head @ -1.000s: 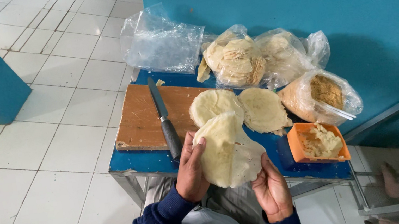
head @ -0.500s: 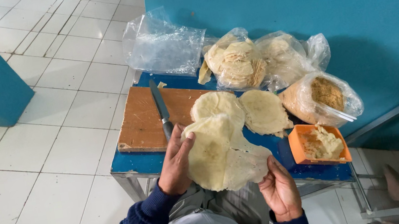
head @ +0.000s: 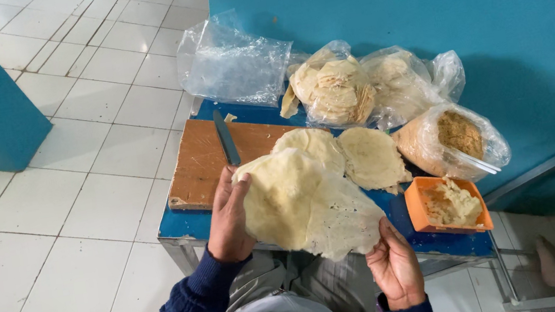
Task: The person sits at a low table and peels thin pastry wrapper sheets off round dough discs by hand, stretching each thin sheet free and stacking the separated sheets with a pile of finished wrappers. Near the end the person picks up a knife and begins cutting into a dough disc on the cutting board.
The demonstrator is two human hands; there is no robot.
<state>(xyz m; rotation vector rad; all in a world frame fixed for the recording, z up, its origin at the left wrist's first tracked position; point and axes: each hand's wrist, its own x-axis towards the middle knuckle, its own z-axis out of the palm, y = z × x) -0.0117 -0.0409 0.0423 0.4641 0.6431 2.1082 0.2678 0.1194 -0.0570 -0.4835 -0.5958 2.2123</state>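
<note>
Flatbread sheet [head: 303,203] spread between left hand [head: 228,215], right hand [head: 395,267] fingers

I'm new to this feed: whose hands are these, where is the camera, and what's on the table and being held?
There is no machine: a person wears the camera on the head, looking down. The left hand and right hand hold a thin pale dough sheet above a small blue table. On the table lie a wooden board with a knife, two more sheets, bags of sheets, an empty bag, a bag of brown filling and an orange tub.
</note>
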